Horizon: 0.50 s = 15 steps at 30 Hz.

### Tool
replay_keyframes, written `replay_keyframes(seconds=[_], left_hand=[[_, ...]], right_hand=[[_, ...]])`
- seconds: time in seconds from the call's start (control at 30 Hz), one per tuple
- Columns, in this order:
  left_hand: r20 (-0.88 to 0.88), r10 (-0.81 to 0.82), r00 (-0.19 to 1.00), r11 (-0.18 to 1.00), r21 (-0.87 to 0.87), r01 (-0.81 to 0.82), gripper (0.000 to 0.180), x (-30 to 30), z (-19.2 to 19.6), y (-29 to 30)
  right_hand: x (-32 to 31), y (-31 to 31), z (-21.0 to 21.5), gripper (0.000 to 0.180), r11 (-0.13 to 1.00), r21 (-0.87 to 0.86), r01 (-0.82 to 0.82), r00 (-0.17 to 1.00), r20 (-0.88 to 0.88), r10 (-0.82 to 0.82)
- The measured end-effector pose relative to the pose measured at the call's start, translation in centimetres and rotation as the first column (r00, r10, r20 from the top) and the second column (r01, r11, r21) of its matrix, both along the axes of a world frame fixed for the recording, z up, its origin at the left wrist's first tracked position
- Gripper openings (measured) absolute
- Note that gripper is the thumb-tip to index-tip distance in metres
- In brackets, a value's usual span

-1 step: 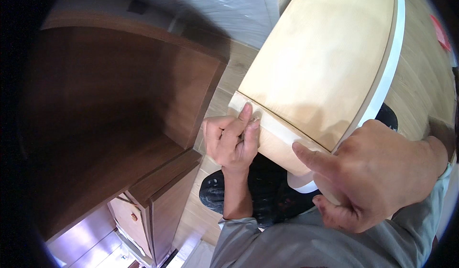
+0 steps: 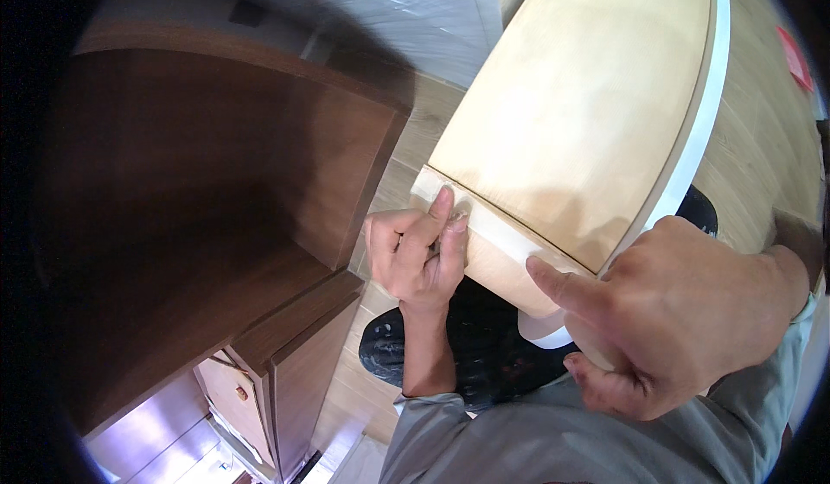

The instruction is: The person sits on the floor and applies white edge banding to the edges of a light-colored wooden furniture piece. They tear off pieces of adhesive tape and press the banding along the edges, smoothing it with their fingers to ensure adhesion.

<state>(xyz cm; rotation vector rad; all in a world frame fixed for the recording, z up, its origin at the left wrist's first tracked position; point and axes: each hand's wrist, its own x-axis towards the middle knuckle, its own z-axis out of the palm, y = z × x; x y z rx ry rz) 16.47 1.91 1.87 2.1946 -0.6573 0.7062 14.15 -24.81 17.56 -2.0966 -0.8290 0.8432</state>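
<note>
A long pale wood-coloured board (image 2: pixel 571 86) tilts away from me, with a white strip (image 2: pixel 705 112) along its right edge. Across its near end runs another pale strip (image 2: pixel 497 231). My left hand (image 2: pixel 417 255) is at the left part of this end, fingers curled and thumb drawn in, one fingertip against the strip. Something small and pale shows by the thumb; I cannot make out what it is. My right hand (image 2: pixel 683 315) covers the near right corner. Its index finger is stretched out onto the strip, the thumb is apart below, and its other fingers are hidden. A white loop of strip (image 2: pixel 549 335) hangs beneath the end.
A dark brown cabinet (image 2: pixel 199 164) with an open front fills the left side. Below it stands a brown cabinet side panel (image 2: pixel 307 380). Sheeting (image 2: pixel 406 17) covers something at the back. A dark shoe (image 2: pixel 385 350) rests on the wood-look floor. Something red (image 2: pixel 795 56) lies at far right.
</note>
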Motion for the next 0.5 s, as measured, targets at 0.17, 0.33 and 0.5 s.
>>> replay_keyframes(seconds=[0.17,0.33,0.5], left_hand=[[-0.018,-0.010,1.000,1.000,-0.029,0.010,0.031,0.32,-0.46,-0.13],[-0.008,-0.017,1.000,0.998,0.067,0.018,0.032,0.21,-0.07,-0.01],[-0.019,-0.020,1.000,1.000,0.001,0.020,0.031,0.24,-0.16,-0.17]], right_hand=[[-0.35,0.31,-0.57,0.074,0.999,-0.019,-0.026,0.999,0.029,0.027],[-0.55,0.14,-0.15,0.073,1.000,-0.029,0.003,0.999,0.041,-0.001],[-0.58,0.21,-0.03,0.070,1.000,-0.019,0.018,0.997,0.071,-0.017]])
